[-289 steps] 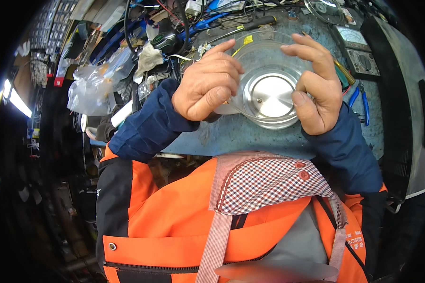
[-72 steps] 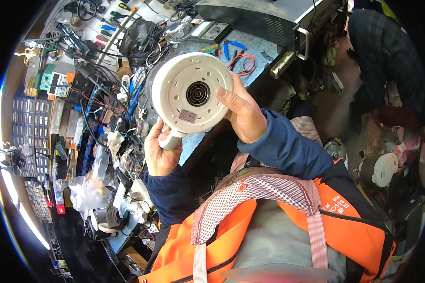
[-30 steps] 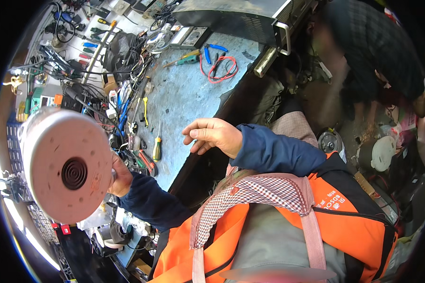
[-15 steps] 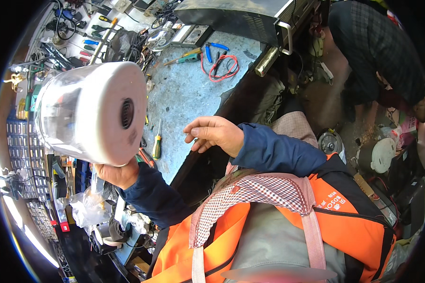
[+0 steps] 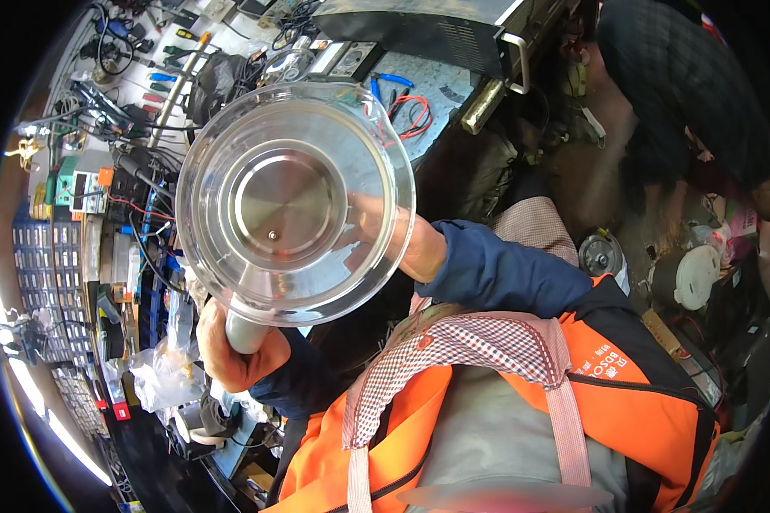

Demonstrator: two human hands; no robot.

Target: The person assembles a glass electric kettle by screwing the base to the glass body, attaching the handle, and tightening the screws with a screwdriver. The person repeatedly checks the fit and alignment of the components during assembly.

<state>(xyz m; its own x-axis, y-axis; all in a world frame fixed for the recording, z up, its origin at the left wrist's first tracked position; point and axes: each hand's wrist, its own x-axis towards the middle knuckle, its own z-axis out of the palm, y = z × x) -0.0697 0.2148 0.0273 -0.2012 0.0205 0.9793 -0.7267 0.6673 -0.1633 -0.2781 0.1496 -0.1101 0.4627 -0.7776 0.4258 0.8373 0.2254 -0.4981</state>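
Observation:
A clear glass kettle (image 5: 289,201) is held up in front of me, its open round mouth facing me and a shiny metal plate at its bottom. My left hand (image 5: 231,350) is closed around its pale grey handle (image 5: 245,334), below the rim. My right hand (image 5: 423,250) is at the kettle's right side, partly behind the glass. Its fingers show through the wall, stretched out and blurred; whether they touch the glass I cannot tell. The kettle's white base is hidden.
Beyond the kettle lies a blue worktop (image 5: 441,81) with a red cable (image 5: 415,120), blue-handled pliers (image 5: 392,79) and a large black metal case (image 5: 419,38). Small-parts drawers (image 5: 47,269) line the left. A person in dark clothes (image 5: 680,94) bends at the far right.
The kettle has turned from its white base facing me to its open mouth facing me, and moved right. The right hand stays nearly in place and is now partly behind the glass.

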